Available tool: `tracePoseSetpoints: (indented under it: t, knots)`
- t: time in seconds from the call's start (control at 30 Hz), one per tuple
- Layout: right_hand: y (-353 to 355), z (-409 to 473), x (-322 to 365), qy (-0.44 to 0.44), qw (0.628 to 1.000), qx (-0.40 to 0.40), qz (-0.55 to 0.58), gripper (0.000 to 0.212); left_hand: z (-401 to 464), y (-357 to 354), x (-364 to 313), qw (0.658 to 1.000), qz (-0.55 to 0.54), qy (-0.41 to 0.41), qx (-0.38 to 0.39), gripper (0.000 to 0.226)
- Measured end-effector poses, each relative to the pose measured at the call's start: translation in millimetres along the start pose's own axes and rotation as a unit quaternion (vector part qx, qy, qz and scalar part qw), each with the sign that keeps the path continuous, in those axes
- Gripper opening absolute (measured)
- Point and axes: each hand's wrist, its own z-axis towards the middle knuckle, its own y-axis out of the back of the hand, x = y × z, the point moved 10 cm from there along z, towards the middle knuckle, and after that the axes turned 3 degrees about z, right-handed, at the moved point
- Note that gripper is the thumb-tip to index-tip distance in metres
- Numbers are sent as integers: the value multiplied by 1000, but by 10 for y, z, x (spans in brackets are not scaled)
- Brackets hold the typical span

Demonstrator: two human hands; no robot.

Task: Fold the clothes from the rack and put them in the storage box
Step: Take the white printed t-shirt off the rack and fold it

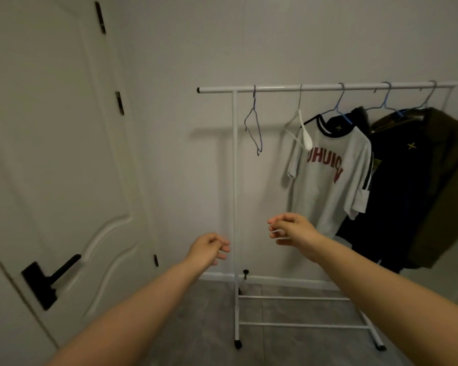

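Head view, both hands' fingers loosely curled, empty, before rack (234, 180), left hand (208, 249), right hand (291, 228).

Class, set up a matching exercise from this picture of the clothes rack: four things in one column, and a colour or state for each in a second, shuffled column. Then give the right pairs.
Things:
1. wire hanger
2. T-shirt
3. jacket
4. door handle

Colour or state:
A. black, on the white door
B. olive green, at the right end of the rack
C. light grey with red letters
D. empty, nearest the left end of the rail

Pairs: 1-D, 2-C, 3-B, 4-A
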Motion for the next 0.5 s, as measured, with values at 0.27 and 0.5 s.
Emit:
tracePoseSetpoints:
  t: [0.27,0.5]
  knots:
    - [1170,240,233,16,999,-14,-31,14,498,-967,-878,997,-80,-5,18,22]
    - [2149,452,575,59,996,-24,-58,18,893,-1960,-1751,986,-162,-18,39,18]
